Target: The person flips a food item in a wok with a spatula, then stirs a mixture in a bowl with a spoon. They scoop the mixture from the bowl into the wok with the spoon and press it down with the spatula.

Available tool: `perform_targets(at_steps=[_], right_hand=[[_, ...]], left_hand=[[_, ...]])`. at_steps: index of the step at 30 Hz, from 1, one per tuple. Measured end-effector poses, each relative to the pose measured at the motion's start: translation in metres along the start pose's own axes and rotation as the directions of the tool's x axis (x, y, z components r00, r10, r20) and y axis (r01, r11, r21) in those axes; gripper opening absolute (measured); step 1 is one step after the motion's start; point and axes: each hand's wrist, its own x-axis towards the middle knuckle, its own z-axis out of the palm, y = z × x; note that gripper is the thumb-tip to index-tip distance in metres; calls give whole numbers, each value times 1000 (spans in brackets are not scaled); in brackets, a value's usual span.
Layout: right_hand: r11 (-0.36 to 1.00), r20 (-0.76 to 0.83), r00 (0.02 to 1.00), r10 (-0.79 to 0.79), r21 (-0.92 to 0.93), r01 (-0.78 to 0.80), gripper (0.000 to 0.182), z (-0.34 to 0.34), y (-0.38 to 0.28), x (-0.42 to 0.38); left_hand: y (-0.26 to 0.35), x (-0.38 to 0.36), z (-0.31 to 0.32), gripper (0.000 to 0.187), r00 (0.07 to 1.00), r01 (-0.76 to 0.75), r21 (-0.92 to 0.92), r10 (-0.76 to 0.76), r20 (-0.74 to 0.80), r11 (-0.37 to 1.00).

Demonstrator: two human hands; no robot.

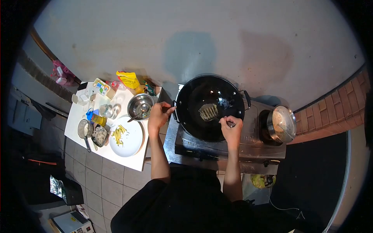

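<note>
A large black wok sits on the stove with a little shiny liquid inside. My left hand is at the wok's left side, thumb and fingers closed on its loop handle. Over the front right of the wok, my right hand grips the dark handle of a slotted spatula. The spatula's head lies low over the middle of the wok, and light-coloured bits show around its slots.
A steel pot with a glass lid stands right of the wok. On the white table at left are a white plate with yellow-green strips, a steel bowl, a small saucepan and a yellow oil bottle.
</note>
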Motion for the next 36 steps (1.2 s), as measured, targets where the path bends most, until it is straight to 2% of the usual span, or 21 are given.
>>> perform_targets(at_steps=[4,9,12,16,19,22,24,28,30,36], right_hand=[[998,-11,1000,12,-63,-13,24,1,10,-2],[999,9,999,44,-7,-44,25,-2,-18,1],[997,43,996,72,-41,-71,23,0,-11,3],[997,58,996,71,-36,-69,22,0,-11,7],[998,40,997,69,8,-69,22,1,-10,8],[994,31,994,108,-19,-107,23,0,-21,7],[970,91,966,244,1,-245,23,-4,-33,6],[971,45,977,210,108,-213,23,-7,-32,4],[952,49,987,156,259,-163,23,-14,-37,4],[992,160,984,82,77,-95,25,-53,-70,21]], left_hand=[[1,0,-1,30,999,26,-53,-24,48,998],[13,-6,-3,28,1000,22,-83,-23,-16,996],[5,-6,1,28,999,-38,-77,35,-40,996],[1,-3,3,28,998,-46,-85,43,-38,995],[-1,-3,3,28,1000,20,-76,-19,9,997],[1,-3,3,28,1000,6,-92,-6,-3,996],[3,-4,1,29,1000,30,-70,-30,0,997],[2,-4,0,30,1000,10,-90,-11,-8,996],[-3,-5,2,27,994,-90,-80,84,-70,993],[-9,1,6,26,992,-109,-82,103,-72,991]])
